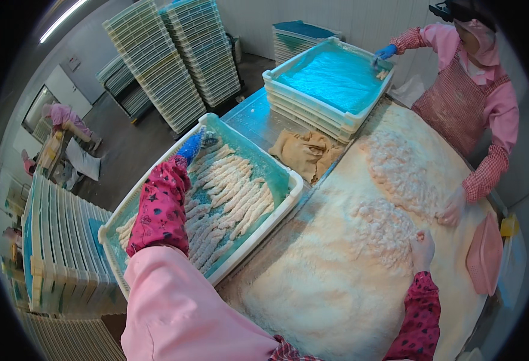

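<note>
We're prob. laying coated strips (234,180) in tray (295,183), L hand (194,144) at far end, R hand (422,249) by floury pile (384,231); can't tell either grip. Next likely needs neat spacing.

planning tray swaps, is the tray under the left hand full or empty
Partly full: the tray holds coated strips, with bare green liner visible.

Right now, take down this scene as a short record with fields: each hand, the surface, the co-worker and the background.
Left hand: blue-gloved, at the far end of a white tray of coated strips; grip unclear
Right hand: beside a heap of coated pieces; grip unclear
Surface: pale powder spread widely
Co-worker: across the powder, gloved hand at a blue-lined tray
Between trays: crumpled brown cloth
Background: tall tray stacks
</note>
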Motion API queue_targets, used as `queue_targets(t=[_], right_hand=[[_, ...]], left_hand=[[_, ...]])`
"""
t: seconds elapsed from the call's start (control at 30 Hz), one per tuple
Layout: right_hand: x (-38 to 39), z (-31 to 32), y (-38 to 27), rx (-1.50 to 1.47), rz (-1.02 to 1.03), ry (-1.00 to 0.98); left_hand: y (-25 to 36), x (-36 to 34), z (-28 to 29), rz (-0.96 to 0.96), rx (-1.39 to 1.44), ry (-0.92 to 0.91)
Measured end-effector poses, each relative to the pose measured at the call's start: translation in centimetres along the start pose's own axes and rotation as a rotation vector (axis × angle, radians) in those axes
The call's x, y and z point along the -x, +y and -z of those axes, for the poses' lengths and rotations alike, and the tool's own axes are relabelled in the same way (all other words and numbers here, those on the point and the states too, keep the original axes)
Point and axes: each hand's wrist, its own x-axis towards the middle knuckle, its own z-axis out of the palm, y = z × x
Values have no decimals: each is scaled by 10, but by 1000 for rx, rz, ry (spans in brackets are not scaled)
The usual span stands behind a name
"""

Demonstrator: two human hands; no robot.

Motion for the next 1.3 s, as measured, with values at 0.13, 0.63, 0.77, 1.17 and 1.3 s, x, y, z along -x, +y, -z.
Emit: queue_targets(t=[0.13,0.63,0.77,1.17,1.3], right_hand=[[1,14,-5,-148,-130,-5],[232,76,-22,-107,6,-306],[226,65,-59,-374,-83,-477],[19,68,26,251,192,-83],[31,76,35,-168,-109,-186]], left_hand=[[0,-3,-2,-90,-168,-72],[147,272,-121,-199,63,-932],[112,367,-195,-288,24,-1269],[87,491,-238,-682,-180,-1218],[69,467,-214,-618,-238,-1081]])
